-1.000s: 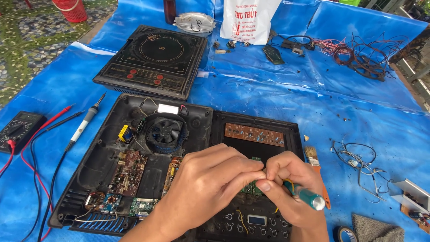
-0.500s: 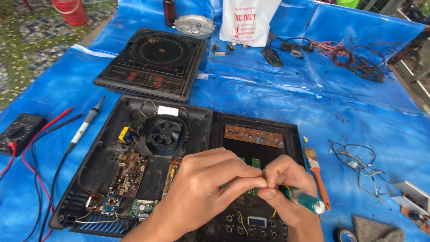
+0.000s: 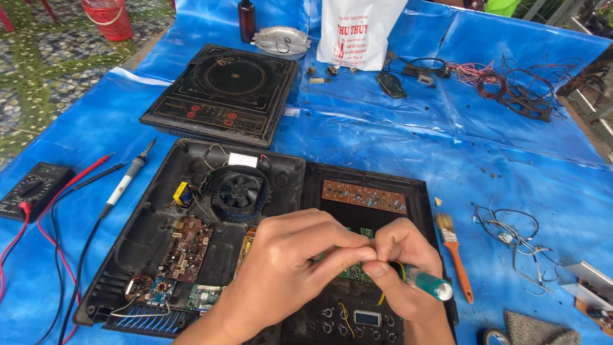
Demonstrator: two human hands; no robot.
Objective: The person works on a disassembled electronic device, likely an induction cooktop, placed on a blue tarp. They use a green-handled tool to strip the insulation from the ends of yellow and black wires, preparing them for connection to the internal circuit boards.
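Hands: left (image 3: 290, 268), right (image 3: 402, 271); one screwdriver (image 3: 428, 285), two cooktops (image 3: 223, 92).

So the opened black plastic induction cooker base (image 3: 191, 243) sits on the blue plastic tarp (image 3: 396, 147), the intact black glass-top cooker (image 3: 223, 92) behind it, black multimeter (image 3: 29, 190) off to its left, and the orange-handled paintbrush (image 3: 454, 252) on its right.
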